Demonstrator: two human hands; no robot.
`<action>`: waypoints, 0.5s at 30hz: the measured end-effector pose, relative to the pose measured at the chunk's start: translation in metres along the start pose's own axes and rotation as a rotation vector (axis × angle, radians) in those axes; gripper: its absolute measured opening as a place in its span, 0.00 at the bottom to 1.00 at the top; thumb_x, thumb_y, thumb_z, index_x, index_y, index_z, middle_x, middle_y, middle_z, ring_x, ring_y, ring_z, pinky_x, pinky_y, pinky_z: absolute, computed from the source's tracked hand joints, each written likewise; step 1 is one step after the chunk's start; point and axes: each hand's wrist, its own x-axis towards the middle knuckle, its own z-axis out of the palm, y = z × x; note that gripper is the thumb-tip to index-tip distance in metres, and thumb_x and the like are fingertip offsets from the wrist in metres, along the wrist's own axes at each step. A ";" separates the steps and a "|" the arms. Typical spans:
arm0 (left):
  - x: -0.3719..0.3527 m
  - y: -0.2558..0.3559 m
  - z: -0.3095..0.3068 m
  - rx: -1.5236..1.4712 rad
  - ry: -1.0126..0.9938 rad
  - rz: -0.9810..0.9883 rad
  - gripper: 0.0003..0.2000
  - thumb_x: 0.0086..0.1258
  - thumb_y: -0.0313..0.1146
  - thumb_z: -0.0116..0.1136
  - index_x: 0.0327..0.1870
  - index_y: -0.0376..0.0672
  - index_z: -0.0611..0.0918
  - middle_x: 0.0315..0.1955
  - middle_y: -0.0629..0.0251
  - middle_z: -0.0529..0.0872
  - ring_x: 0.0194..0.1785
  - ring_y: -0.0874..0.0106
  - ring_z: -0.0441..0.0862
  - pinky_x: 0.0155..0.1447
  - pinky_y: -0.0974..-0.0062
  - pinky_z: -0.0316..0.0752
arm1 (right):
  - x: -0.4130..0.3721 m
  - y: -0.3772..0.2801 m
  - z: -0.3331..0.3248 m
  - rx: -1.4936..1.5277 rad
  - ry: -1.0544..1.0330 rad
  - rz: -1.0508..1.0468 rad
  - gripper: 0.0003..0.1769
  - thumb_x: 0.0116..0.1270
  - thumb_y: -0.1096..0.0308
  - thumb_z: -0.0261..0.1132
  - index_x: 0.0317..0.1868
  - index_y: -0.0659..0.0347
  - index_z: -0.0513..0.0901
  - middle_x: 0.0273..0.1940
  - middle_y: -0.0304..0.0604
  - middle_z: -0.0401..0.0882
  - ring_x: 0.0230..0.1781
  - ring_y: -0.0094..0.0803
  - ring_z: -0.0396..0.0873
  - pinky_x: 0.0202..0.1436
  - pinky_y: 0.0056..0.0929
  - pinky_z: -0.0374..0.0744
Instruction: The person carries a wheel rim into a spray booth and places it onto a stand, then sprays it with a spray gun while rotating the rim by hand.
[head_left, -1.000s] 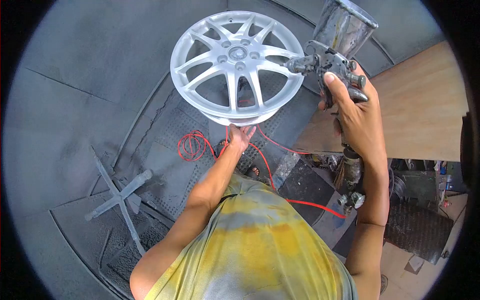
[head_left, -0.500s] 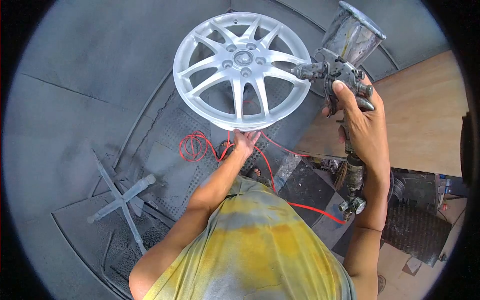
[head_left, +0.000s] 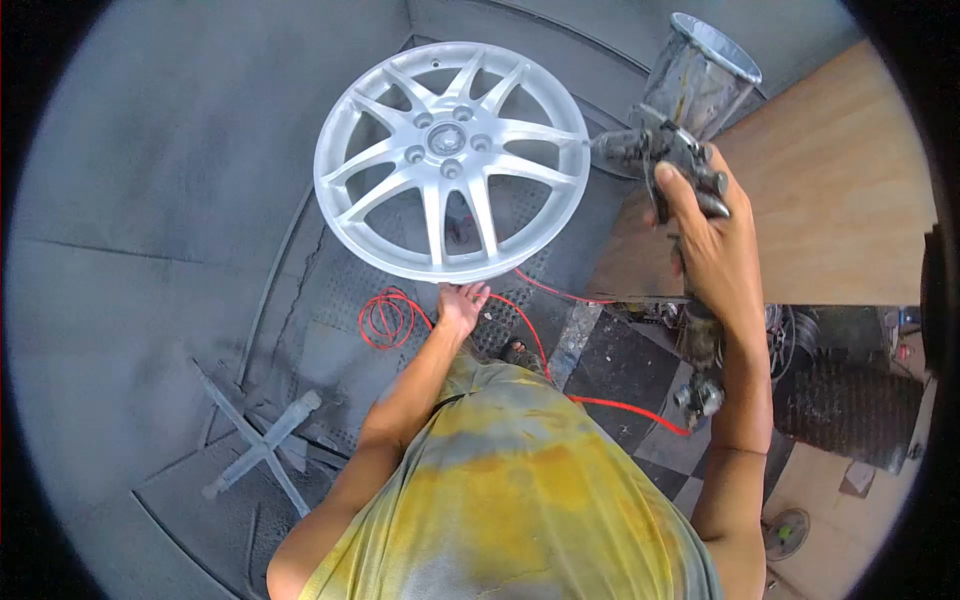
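Observation:
A silver multi-spoke alloy wheel faces up in front of me. Below its near edge is my left hand, palm turned up, with the fingers reaching to the rim and their tips partly hidden; the wheel's underside and any other support are out of sight. My right hand is closed around a spray gun, the thumb at the back of its body. The gun's paint-smeared metal cup sits on top, and its nozzle points left at the wheel's right edge, a small distance from it.
A red hose runs across the floor, with a coil beneath the wheel. At the lower left stands a grey cross-shaped stand. A wooden panel is on the right, with a dark mat and clutter below it. Grey walls surround the left side.
The wheel and my left hand appear further left and lower in view. The spray gun has shifted slightly left with my right hand. The whole view has also shifted.

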 end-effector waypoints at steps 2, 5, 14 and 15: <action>-0.003 -0.002 -0.001 -0.020 0.047 0.030 0.31 0.85 0.62 0.38 0.75 0.47 0.67 0.66 0.57 0.75 0.66 0.59 0.76 0.71 0.48 0.74 | 0.028 0.017 -0.006 -0.012 0.047 -0.048 0.14 0.79 0.57 0.66 0.52 0.59 0.83 0.25 0.35 0.79 0.22 0.18 0.75 0.21 0.25 0.73; -0.015 -0.003 0.013 -0.071 0.115 0.078 0.26 0.87 0.55 0.37 0.74 0.46 0.67 0.68 0.56 0.74 0.70 0.57 0.73 0.71 0.49 0.73 | 0.071 0.048 -0.011 -0.060 0.114 -0.128 0.14 0.79 0.56 0.66 0.50 0.59 0.83 0.24 0.36 0.78 0.21 0.20 0.75 0.21 0.26 0.74; 0.010 -0.006 -0.014 -0.039 0.145 0.206 0.22 0.81 0.52 0.46 0.63 0.45 0.76 0.50 0.63 0.81 0.47 0.66 0.77 0.48 0.66 0.75 | 0.092 0.061 -0.017 0.077 -0.054 -0.145 0.15 0.79 0.56 0.66 0.51 0.59 0.83 0.23 0.35 0.78 0.21 0.21 0.76 0.21 0.27 0.75; 0.014 0.000 -0.022 -0.025 0.128 0.196 0.21 0.81 0.52 0.47 0.61 0.46 0.77 0.49 0.63 0.81 0.47 0.67 0.77 0.46 0.67 0.75 | 0.085 0.057 -0.014 0.101 -0.063 -0.142 0.14 0.79 0.56 0.66 0.51 0.59 0.83 0.23 0.35 0.78 0.21 0.20 0.76 0.21 0.27 0.75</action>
